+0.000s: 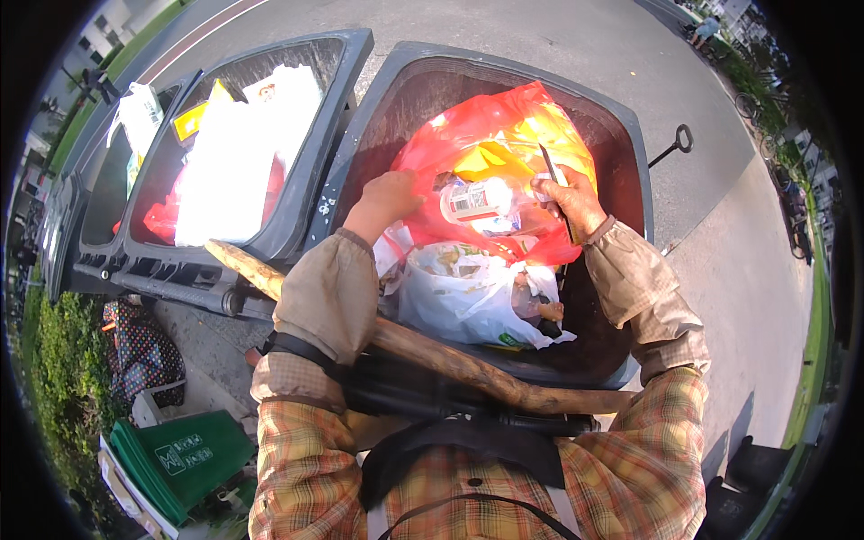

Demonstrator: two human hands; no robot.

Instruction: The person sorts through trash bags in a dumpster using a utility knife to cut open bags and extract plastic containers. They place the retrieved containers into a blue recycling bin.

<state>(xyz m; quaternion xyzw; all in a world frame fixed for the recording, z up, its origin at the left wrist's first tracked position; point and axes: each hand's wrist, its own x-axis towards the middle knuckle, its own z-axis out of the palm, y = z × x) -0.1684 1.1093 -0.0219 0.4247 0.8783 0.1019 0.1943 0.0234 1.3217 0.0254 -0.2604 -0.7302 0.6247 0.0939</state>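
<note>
A red plastic bag (517,112) lies torn open in the large dark wheeled bin (621,126) before me. Its rim is pinched by my left hand (389,196), whose fingertips are partly hidden in the film. On the bag's right side, my right hand (579,205) is closed on a thin, dark, pointed knife (550,166), tip upward. Between the hands a clear bottle with a white and red label (477,200) shows among yellow plastic. Nearer me, a white plastic bag (459,292) of waste rests in the same bin.
A wooden pole (468,367) crosses the bin's near side, under my left forearm. At left stands a second bin (346,67) holding white cardboard (229,171). A metal rod with a ring end (679,142) sticks out at right. A green bin (193,459) lies lower left.
</note>
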